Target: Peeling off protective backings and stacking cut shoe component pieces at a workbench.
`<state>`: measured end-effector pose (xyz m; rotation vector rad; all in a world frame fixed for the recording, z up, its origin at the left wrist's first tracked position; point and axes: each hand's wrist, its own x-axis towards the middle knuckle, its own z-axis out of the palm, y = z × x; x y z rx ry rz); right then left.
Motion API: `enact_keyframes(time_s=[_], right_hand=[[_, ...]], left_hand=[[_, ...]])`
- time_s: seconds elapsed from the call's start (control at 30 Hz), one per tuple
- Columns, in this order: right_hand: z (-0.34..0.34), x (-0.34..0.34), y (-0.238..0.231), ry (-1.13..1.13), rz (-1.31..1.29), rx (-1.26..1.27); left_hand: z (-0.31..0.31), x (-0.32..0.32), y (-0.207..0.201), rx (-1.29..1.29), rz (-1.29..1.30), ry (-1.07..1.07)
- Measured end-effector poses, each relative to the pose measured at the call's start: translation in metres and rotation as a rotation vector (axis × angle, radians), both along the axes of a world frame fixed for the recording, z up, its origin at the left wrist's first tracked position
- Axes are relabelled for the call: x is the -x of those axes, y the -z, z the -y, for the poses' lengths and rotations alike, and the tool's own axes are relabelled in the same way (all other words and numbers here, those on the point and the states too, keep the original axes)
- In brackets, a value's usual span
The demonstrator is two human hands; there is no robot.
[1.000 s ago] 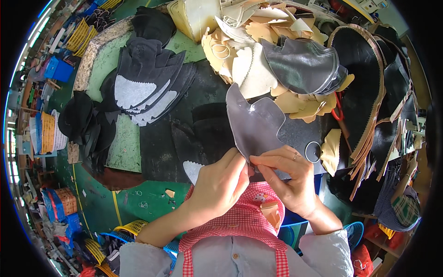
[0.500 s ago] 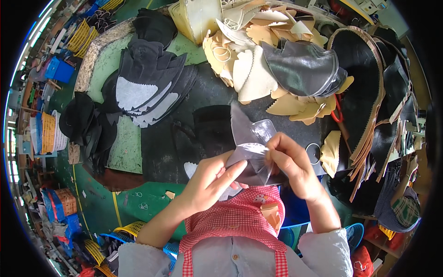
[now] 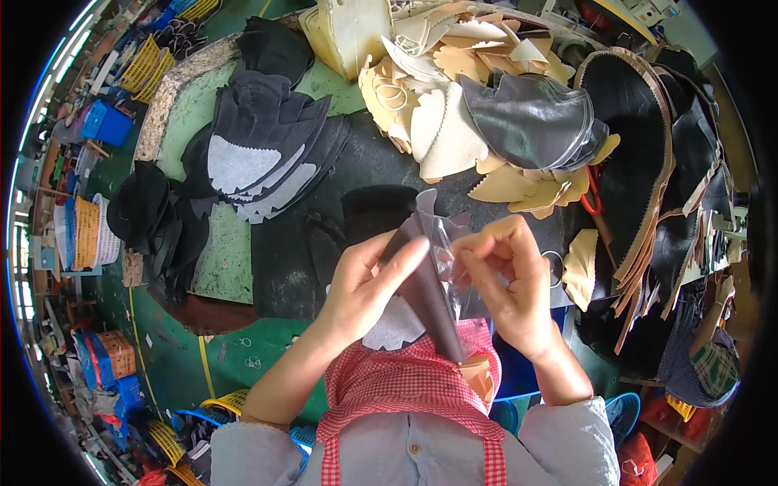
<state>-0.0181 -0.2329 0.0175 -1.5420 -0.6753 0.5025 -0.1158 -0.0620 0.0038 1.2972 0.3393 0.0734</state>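
Dark leather piece (image 3: 429, 312): swung from lying nearly face-up half a second ago to a steep slant, its lower tip now hanging in front of the red gingham apron (image 3: 381, 385).
Clear film (image 3: 443, 251): crumpled along the piece's right side and pulled toward the right; earlier it was a folded flap across the face. More of it seems to be lifting off, so the peeling looks well under way but unfinished, since film and leather still meet near the upper end.
Left hand (image 3: 365, 287): holds the leather, thumb laid on the dark face, fingers mostly hidden behind.
Right hand (image 3: 512, 283): fingers bunched narrowly, appearing to pinch the film's edge; blur and glare hide the exact contact. It sits slightly higher than before.
Grey-backed panel (image 3: 394, 324): shows below the left hand, more exposed than earlier; whether it joins the held leather, I cannot tell.
Counter (image 3: 223, 263): the held piece is raised over its near edge. Black pieces with grey patches (image 3: 247, 162), cream offcuts (image 3: 446, 134) and glossy black pieces (image 3: 531, 121) farther back look unchanged.
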Motion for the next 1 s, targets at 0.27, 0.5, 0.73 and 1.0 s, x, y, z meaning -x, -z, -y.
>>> enact_keyframes(time_s=[0.27, 0.5, 0.73, 1.0], right_hand=[[0.071, -0.041, 0.037, 0.275, -1.068, -0.445], [0.109, -0.002, -0.008, -0.571, -0.454, 0.561], [0.033, -0.002, 0.057, -0.293, -1.675, -0.328], [0.043, 0.008, 0.017, -0.583, -0.681, -0.044]], left_hand=[[-0.012, 0.008, -0.003, 0.463, -0.104, -0.357], [-0.023, 0.031, -0.019, -0.321, 0.106, -0.323], [-0.01, 0.067, -0.011, -0.341, 0.333, 0.295], [-0.016, 0.074, 0.021, 0.74, -0.075, 0.26]])
